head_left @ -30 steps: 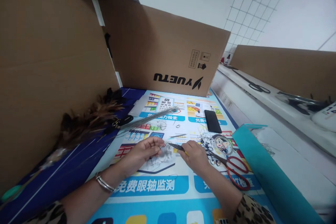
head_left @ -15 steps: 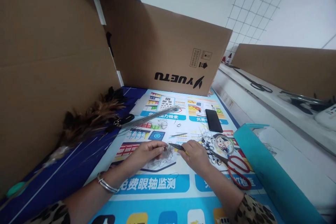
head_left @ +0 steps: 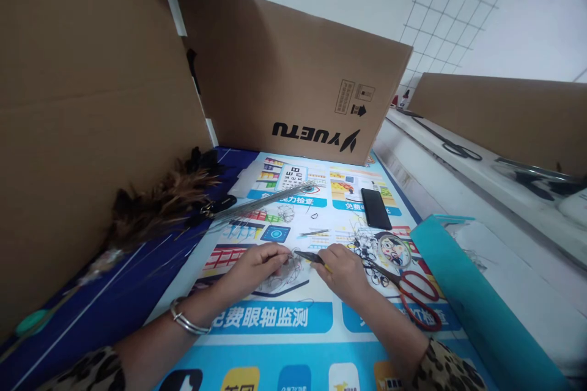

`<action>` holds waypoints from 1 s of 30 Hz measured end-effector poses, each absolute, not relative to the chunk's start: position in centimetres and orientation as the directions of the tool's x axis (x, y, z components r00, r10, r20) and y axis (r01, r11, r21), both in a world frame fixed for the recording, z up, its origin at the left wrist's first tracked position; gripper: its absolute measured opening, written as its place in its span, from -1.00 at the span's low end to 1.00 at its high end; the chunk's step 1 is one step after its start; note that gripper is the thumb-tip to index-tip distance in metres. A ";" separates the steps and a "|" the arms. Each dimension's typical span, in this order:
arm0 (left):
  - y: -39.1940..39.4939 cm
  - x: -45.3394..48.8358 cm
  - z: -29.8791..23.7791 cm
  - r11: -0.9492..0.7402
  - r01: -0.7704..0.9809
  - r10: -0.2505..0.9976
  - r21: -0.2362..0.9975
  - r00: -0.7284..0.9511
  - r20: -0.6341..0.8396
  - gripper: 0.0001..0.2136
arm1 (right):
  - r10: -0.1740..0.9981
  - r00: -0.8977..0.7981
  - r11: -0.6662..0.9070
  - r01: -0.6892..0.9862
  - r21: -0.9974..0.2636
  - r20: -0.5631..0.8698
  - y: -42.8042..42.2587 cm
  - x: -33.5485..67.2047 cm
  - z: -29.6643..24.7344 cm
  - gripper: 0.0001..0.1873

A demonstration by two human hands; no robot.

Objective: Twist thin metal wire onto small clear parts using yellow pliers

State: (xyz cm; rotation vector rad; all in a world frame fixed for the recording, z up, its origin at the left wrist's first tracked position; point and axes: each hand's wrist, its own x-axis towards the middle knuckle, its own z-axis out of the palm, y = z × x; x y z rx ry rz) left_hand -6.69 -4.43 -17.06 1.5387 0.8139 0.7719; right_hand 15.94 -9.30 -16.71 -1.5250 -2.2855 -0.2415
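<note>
My right hand (head_left: 343, 269) is closed round a pair of pliers (head_left: 308, 256) with dark, narrow jaws and a bit of yellow on the handle. The jaws point left, toward the fingertips of my left hand (head_left: 263, 263). Thumb and forefinger of that hand pinch a thin piece of wire, too fine to make out fully. Beneath the left fingers lies a loose tangle of thin wire (head_left: 287, 278). Just right of my right hand are small black loops (head_left: 367, 250) and scissors with red handles (head_left: 419, 299).
A bundle of long straight wires (head_left: 261, 204) lies across the printed mat. Farther back is a black phone (head_left: 375, 208). Brown feathers (head_left: 160, 198) rest at left. A cardboard box (head_left: 293, 73) walls the back; a teal box (head_left: 477, 299) stands at right.
The view has shifted slightly. Both hands keep nearly the same pose, with the plier jaws still close to the left fingertips.
</note>
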 end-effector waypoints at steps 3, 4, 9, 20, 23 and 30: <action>-4.5 -6.6 -17.0 -0.138 0.115 0.848 0.984 0.527 0.058 -0.84 | 0.853 -0.341 0.394 0.917 -0.060 0.394 -9.3 16.0 -16.6 -0.73; -4.5 -6.6 -16.9 -0.150 0.120 0.848 0.981 0.526 0.065 -0.84 | 0.852 -0.345 0.395 0.917 -0.051 0.393 -9.4 16.0 -16.5 -0.73; -4.8 -6.5 -16.4 -0.216 0.146 0.843 0.965 0.526 0.109 -0.86 | 0.846 -0.378 0.394 0.918 0.036 0.376 -9.5 16.1 -15.9 -0.72; -5.1 -6.4 -15.4 -0.345 0.270 0.804 0.899 0.579 0.135 -0.83 | 0.852 -0.357 0.372 0.927 0.036 0.383 -9.4 16.2 -15.8 -0.72; -5.2 -6.5 -15.1 -0.350 0.272 0.797 0.896 0.589 0.133 -0.82 | 0.861 -0.340 0.377 0.926 -0.026 0.377 -9.5 16.1 -16.2 -0.72; -5.2 -6.6 -15.3 -0.302 0.289 0.798 0.908 0.598 0.075 -0.81 | 0.883 -0.282 0.360 0.920 -0.155 0.376 -9.5 16.0 -16.8 -0.70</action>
